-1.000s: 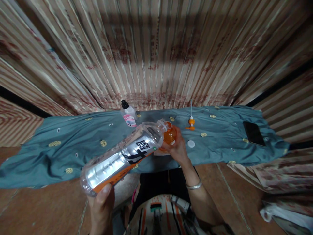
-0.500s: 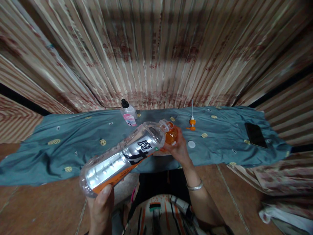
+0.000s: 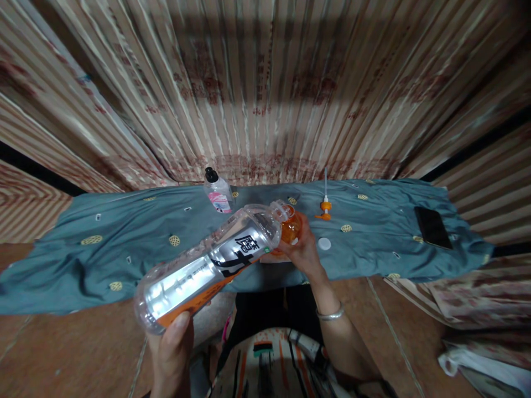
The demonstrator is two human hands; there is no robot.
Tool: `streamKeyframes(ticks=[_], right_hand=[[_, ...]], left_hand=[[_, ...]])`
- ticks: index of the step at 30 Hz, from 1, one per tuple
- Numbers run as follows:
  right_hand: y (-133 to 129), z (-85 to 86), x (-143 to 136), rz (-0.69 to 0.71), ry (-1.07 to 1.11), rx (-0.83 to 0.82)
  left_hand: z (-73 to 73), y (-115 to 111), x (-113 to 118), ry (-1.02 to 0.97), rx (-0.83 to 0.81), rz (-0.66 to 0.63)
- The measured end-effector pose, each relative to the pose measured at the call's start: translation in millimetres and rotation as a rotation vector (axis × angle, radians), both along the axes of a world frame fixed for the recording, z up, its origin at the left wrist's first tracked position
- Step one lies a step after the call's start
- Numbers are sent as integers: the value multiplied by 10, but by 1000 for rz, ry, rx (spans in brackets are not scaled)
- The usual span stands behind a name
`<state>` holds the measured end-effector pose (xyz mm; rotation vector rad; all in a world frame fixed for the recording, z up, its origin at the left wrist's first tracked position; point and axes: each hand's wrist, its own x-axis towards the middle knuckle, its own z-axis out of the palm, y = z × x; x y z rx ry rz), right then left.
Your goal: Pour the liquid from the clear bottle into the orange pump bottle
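Observation:
A large clear plastic bottle with a silver and orange label lies tilted in the air, its neck up to the right. My left hand is closed around its lower end. The uncapped mouth meets the top of an orange translucent bottle; whether the two rims touch I cannot tell. My right hand wraps round the orange bottle, hiding part of it. Right of that hand, a white round cap lies on the cloth. Behind the cap is an orange pump top with a white tube.
A clear bottle with a black cap and pink label stands at the back left of the cloth-covered table. A black phone lies at the right end. Striped curtains hang behind the table.
The large bottle's neck has shifted very slightly against the orange bottle. Both hands keep their hold, and everything on the table stays in place.

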<state>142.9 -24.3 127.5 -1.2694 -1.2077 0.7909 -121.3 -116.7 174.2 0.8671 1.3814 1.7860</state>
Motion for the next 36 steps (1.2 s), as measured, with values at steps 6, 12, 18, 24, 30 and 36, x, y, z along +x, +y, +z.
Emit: streamKeyframes(ticks=[6, 12, 18, 24, 30, 36], right_hand=[[-5, 0, -5, -9, 22, -1], [-12, 23, 13, -11, -7, -32], [-15, 51, 5, -20, 1, -36], [-8, 28, -8, -16, 20, -20], [-13, 24, -1, -21, 24, -47], [-8, 21, -4, -10, 27, -21]], left_hand=[[7, 1, -1, -20, -6, 18], [11, -18, 1, -28, -11, 18], [47, -14, 5, -7, -10, -4], [35, -19, -6, 7, -11, -5], [52, -22, -15, 17, -4, -2], [51, -10, -18, 38, -5, -9]])
